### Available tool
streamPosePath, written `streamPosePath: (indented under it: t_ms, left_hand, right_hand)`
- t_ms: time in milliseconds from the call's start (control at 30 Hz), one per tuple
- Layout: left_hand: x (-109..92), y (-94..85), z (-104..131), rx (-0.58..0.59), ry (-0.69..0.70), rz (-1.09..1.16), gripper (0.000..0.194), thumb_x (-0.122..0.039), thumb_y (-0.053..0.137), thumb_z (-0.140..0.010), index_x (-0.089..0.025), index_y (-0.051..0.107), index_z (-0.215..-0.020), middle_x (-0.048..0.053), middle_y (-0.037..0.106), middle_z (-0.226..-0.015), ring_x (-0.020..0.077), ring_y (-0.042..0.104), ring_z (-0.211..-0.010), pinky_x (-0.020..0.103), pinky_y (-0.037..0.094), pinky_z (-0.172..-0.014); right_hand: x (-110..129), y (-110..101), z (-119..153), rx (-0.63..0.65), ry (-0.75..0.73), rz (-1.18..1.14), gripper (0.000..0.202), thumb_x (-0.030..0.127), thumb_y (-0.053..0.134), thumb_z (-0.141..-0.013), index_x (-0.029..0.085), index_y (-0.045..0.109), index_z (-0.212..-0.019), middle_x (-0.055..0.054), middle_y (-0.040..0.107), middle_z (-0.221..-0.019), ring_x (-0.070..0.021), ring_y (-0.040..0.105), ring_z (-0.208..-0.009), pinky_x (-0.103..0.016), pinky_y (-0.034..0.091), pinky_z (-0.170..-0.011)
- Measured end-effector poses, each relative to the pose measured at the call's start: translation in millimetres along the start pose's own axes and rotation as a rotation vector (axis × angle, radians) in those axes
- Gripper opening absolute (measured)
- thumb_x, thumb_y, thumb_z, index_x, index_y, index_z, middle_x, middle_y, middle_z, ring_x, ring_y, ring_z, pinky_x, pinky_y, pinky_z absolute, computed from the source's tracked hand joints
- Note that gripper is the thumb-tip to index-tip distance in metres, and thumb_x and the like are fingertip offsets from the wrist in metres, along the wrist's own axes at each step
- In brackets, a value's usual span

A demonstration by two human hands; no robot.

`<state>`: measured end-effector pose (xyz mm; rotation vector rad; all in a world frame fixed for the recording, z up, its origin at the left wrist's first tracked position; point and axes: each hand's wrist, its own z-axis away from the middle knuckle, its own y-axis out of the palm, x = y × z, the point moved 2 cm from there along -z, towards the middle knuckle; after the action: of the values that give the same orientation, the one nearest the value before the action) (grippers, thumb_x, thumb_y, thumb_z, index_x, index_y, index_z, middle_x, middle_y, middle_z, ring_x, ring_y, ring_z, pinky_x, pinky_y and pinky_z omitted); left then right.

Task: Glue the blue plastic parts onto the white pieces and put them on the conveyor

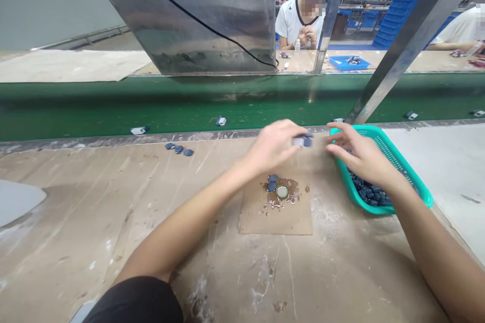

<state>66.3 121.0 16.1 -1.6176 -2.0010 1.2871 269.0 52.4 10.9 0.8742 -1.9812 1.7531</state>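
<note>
Black sleeve (136, 303) cropped, left hand (273, 142) grips a blurred bluish piece (305, 140), right hand (359, 155) splayed.

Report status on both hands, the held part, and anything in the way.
Left hand: gripping white-and-blue part, blurred. Right hand: open, nothing seen in it, over green basket. Nothing visible between hands; cardboard square with puddle below.

A basket (384, 146) sits right of the cardboard (275, 223), belt (265, 101) behind.
</note>
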Motion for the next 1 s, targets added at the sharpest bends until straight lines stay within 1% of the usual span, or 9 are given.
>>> streamPosePath:
  t_ms: [33, 100, 200, 300, 367, 467, 567, 833, 1000]
  left_hand:
    - [22, 3.5, -5, 0.068, -0.100, -0.052, 0.023, -0.016, 0.054, -0.078, -0.016, 0.063, -0.099, 0.006, 0.064, -0.096, 0.0179, 0.059, -0.091, 0.030, 0.046, -0.083]
    - [67, 9.7, -10, 0.150, -0.325, -0.165, 0.027, -0.016, 0.055, -0.076, -0.014, 0.063, -0.101, 0.009, 0.063, -0.101, 0.0227, 0.057, -0.095, 0.033, 0.044, -0.086]
    - [117, 15.0, -5, 0.237, -0.514, -0.263, 0.037, -0.021, 0.054, -0.077, -0.009, 0.059, -0.111, 0.015, 0.059, -0.109, 0.0275, 0.053, -0.103, 0.035, 0.040, -0.091]
    - [141, 11.7, 9, 0.217, -0.600, -0.354, 0.048, -0.030, 0.051, -0.082, -0.009, 0.049, -0.125, 0.019, 0.049, -0.121, 0.0317, 0.045, -0.112, 0.040, 0.035, -0.096]
    - [149, 5.8, 20, 0.167, -0.715, -0.427, 0.048, -0.033, 0.047, -0.084, -0.013, 0.047, -0.128, 0.019, 0.041, -0.128, 0.0360, 0.038, -0.117, 0.047, 0.033, -0.096]
    - [162, -1.1, 30, 0.174, -0.849, -0.424, 0.039, -0.024, 0.046, -0.082, -0.014, 0.056, -0.118, 0.020, 0.045, -0.124, 0.0368, 0.039, -0.115, 0.049, 0.034, -0.094]
    - [171, -4.6, 32, 0.168, -0.853, -0.369, 0.034, -0.014, 0.045, -0.078, -0.013, 0.063, -0.107, 0.017, 0.054, -0.111, 0.0299, 0.050, -0.105, 0.041, 0.037, -0.094]
    - [166, -6.0, 28, 0.086, -0.829, -0.133, 0.022, -0.016, 0.051, -0.076, -0.017, 0.072, -0.085, 0.008, 0.068, -0.093, 0.0252, 0.058, -0.097, 0.033, 0.041, -0.091]
    - [154, -5.1, 30, -0.035, -0.811, -0.013, 0.044, -0.008, 0.053, -0.074, -0.017, 0.059, -0.116, 0.007, 0.066, -0.102, 0.0208, 0.060, -0.094, 0.033, 0.040, -0.094]
  right_hand:
    - [-14, -10, -1, -0.055, 0.057, 0.310, 0.039, 0.031, 0.046, -0.089, 0.012, 0.042, -0.123, -0.017, 0.056, -0.108, -0.0287, 0.054, -0.101, -0.042, 0.044, -0.086]
    - [-41, -24, -2, -0.012, 0.212, 0.766, 0.030, 0.016, 0.044, -0.086, 0.003, 0.051, -0.112, -0.024, 0.055, -0.105, -0.0337, 0.052, -0.102, -0.042, 0.042, -0.086]
    - [-68, -30, 1, 0.137, 0.330, 0.930, 0.026, 0.003, 0.043, -0.076, -0.001, 0.059, -0.097, -0.025, 0.058, -0.088, -0.0347, 0.057, -0.089, -0.040, 0.043, -0.078]
    - [-76, -26, 2, 0.232, 0.332, 0.925, 0.030, 0.001, 0.044, -0.071, 0.002, 0.061, -0.096, -0.021, 0.060, -0.086, -0.0316, 0.058, -0.086, -0.036, 0.043, -0.077]
    - [-78, -25, 0, 0.248, 0.347, 0.907, 0.033, 0.000, 0.044, -0.069, 0.003, 0.061, -0.098, -0.020, 0.060, -0.089, -0.0300, 0.057, -0.090, -0.033, 0.044, -0.078]
    - [-84, -28, -1, 0.214, 0.373, 0.873, 0.034, 0.000, 0.044, -0.069, 0.004, 0.063, -0.097, -0.019, 0.060, -0.091, -0.0295, 0.057, -0.092, -0.033, 0.045, -0.077]
    - [-92, -32, -1, 0.189, 0.392, 0.846, 0.030, 0.002, 0.047, -0.069, 0.007, 0.065, -0.092, -0.018, 0.062, -0.090, -0.0316, 0.058, -0.090, -0.037, 0.046, -0.077]
    - [-86, -33, 3, 0.133, 0.418, 0.786, 0.028, 0.002, 0.048, -0.067, 0.011, 0.064, -0.088, -0.015, 0.064, -0.085, -0.0362, 0.060, -0.084, -0.043, 0.047, -0.069]
    - [-66, -40, 1, -0.062, 0.339, 0.621, 0.017, 0.008, 0.052, -0.070, 0.015, 0.064, -0.080, -0.012, 0.062, -0.075, -0.0347, 0.060, -0.078, -0.045, 0.046, -0.069]
